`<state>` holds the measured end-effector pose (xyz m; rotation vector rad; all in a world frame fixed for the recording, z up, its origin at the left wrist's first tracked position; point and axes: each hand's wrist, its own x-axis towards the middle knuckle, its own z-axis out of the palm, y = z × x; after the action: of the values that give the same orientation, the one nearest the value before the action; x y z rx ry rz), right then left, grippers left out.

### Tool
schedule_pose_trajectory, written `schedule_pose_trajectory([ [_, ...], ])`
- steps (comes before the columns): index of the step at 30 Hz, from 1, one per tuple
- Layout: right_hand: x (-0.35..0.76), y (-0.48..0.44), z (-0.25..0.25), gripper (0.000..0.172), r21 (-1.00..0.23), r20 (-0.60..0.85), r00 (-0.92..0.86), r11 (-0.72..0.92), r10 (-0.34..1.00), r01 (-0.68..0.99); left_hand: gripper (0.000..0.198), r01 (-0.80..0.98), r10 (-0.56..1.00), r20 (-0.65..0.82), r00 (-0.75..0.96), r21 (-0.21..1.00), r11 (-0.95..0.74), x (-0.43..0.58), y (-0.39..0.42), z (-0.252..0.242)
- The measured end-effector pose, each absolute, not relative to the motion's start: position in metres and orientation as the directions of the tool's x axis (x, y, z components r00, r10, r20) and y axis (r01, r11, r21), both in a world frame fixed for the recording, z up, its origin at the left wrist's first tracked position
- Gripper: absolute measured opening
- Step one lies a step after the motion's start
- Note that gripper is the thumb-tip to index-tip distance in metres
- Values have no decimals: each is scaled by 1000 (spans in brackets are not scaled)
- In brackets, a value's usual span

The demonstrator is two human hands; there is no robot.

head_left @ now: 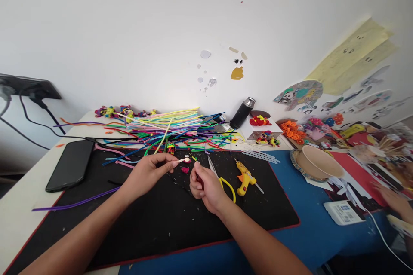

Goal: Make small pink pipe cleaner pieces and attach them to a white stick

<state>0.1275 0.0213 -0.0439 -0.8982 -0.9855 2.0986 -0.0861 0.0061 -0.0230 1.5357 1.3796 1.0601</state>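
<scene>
Between thumb and fingers, my left hand [155,171] pinches a thin pale stem with a small white and pink piece [186,160] at its tip. To its right, my right hand [206,184] has its fingers curled in with the thumb on top; whatever it may hold is too small to make out. A small magenta fuzzy piece [185,170] lies on the black mat [155,227] between the hands. Scissors with yellow handles [229,188] lie just beyond and right of my right hand. Farther right is a yellow glue gun [245,178].
Colourful pipe cleaners [167,124] are heaped behind the mat. A phone [70,165] lies at left. A black bottle [242,112], white box [260,126] and round bowl [318,163] stand toward the right. Another person's hand [392,197] is at far right.
</scene>
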Motion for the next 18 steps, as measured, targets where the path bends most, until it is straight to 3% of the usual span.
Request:
schedule_pose_trajectory([
  [18, 123, 23, -46, 57, -823, -333, -542, -519, 772, -232, 37, 321, 980, 55, 192, 940, -115, -82, 3, -24],
])
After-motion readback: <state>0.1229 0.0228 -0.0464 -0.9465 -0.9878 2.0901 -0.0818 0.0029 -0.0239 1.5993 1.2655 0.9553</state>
